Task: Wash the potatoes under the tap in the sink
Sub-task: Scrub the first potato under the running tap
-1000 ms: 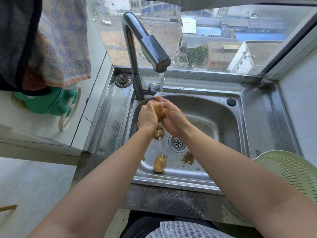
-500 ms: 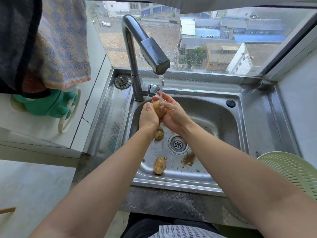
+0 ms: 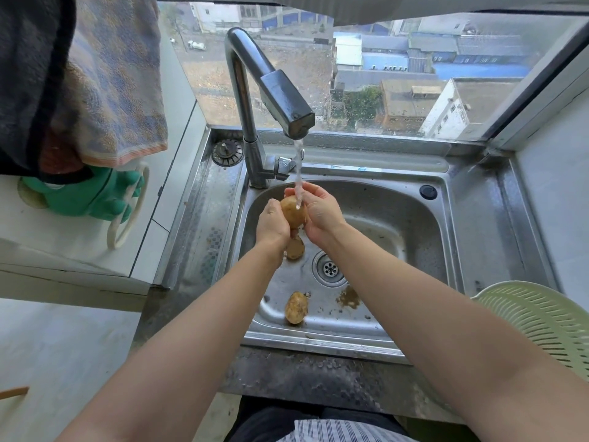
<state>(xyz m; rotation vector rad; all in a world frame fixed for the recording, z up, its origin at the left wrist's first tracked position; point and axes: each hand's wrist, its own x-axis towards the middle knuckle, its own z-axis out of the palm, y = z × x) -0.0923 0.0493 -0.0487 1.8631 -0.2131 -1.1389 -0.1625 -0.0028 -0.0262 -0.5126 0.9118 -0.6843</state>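
Colander [image 3: 541,320]: pale green, slotted, at the lower right edge.
Sink [image 3: 414,218]: steel basin holding a front potato [image 3: 296,307] and a second potato [image 3: 295,248] left of the drain, both muddy.
Hands: left hand [image 3: 272,223] and right hand [image 3: 322,212] curl their fingers round the held potato [image 3: 293,212] at centre frame.
Held potato: tan, wet, under the stream.
Tap [image 3: 287,100]: running.

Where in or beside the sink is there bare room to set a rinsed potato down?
Free: the basin floor between drain and right wall, and the steel ledge between basin and colander. Crowded: the basin's left, where left hand and right hand grip the top potato over a second potato, a third potato and dirt patch nearer the front.
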